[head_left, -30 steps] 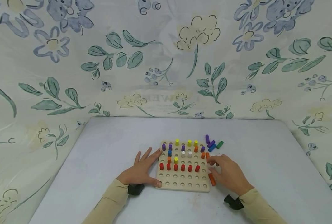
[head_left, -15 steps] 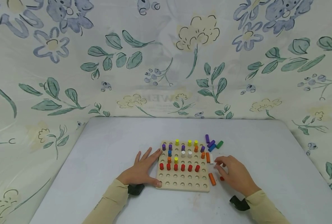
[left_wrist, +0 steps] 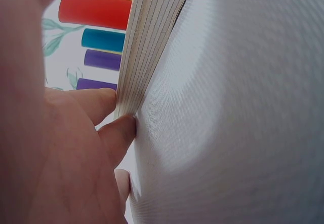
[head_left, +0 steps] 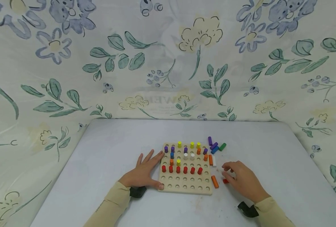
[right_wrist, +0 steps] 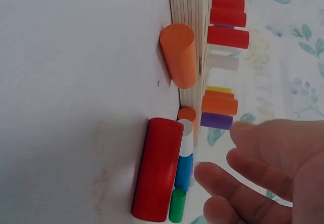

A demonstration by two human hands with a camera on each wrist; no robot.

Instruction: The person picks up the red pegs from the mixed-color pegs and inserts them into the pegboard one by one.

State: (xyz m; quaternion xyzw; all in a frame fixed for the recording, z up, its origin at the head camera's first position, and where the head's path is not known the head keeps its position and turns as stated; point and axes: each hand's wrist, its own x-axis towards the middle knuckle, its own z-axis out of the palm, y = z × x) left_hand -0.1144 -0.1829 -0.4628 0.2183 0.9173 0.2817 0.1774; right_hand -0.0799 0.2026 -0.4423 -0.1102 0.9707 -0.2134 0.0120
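A wooden pegboard (head_left: 185, 186) lies flat on the table, with a row of red pegs (head_left: 185, 170) and other coloured pegs standing in its holes. My left hand (head_left: 141, 173) rests spread along the board's left edge, fingertips and thumb touching it. To the right of the board, my right hand (head_left: 244, 179) hovers with bent, relaxed fingers and holds nothing. A loose red peg (right_wrist: 158, 171) lies on the table by this hand, partly hidden by it in the head view. Between hand and board lie an orange peg (head_left: 215, 182) and a white peg (head_left: 214, 161).
Another orange peg (head_left: 210, 160) lies against the board's right edge. Behind it is a small group of loose purple, blue and green pegs (head_left: 222, 147). A floral cloth (head_left: 168, 63) hangs behind the white table (head_left: 122, 135).
My right hand has drawn away from the board, rightward and toward me. The white peg beside the upper orange one and the loose red peg have come into view. My left hand stays put.
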